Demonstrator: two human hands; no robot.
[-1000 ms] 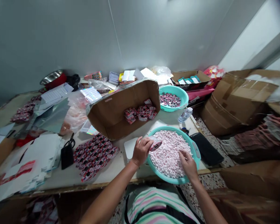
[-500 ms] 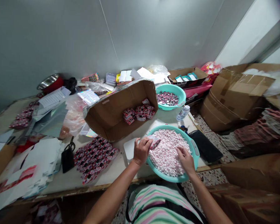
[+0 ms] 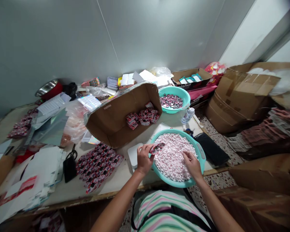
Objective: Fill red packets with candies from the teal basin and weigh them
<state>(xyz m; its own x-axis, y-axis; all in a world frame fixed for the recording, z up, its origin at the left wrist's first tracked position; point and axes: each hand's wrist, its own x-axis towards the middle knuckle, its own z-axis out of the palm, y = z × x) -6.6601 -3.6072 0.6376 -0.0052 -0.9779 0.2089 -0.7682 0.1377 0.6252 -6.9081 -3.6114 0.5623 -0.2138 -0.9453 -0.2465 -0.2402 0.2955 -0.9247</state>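
Note:
A teal basin [image 3: 201, 154] full of small pink and white candies [image 3: 172, 158] stands at the table's front edge. My left hand [image 3: 144, 158] is closed on a small red and black packet [image 3: 157, 147], held over the basin's left rim. My right hand [image 3: 192, 164] rests on the candies at the basin's right, fingers curled and pinching among them; what they hold is hidden. A pile of the same red and black packets [image 3: 98, 165] lies on the table to the left.
An open cardboard box [image 3: 111, 119] on its side holds more packets. Behind it sits a second teal bowl [image 3: 183, 93] of round pieces. Also there are a water bottle [image 3: 187, 115], black scissors [image 3: 69, 163], white card stacks [image 3: 31, 174] and large cartons [image 3: 241, 96] at right.
My left hand has turned the packet and drawn it slightly left and down. My right hand has shifted a little up and left among the candies. The view has drifted.

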